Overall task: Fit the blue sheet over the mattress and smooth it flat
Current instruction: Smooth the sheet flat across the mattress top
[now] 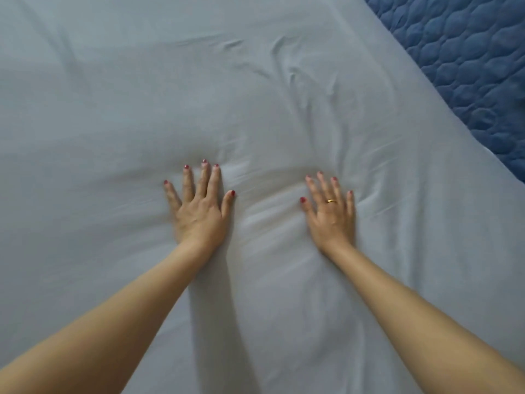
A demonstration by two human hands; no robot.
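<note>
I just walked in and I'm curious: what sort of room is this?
Most likely a bedroom: a pale blue sheet spread over a bed, a quilted mattress showing at its edge, and both hands pressing the cloth flat.

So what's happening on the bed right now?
A person is smoothing a pale blue sheet on the bed. The left hand and right hand both lie flat on it, fingers spread and apart from each other. Creases remain between and beyond the hands. At the upper right, a darker blue quilted layer is uncovered.
</note>
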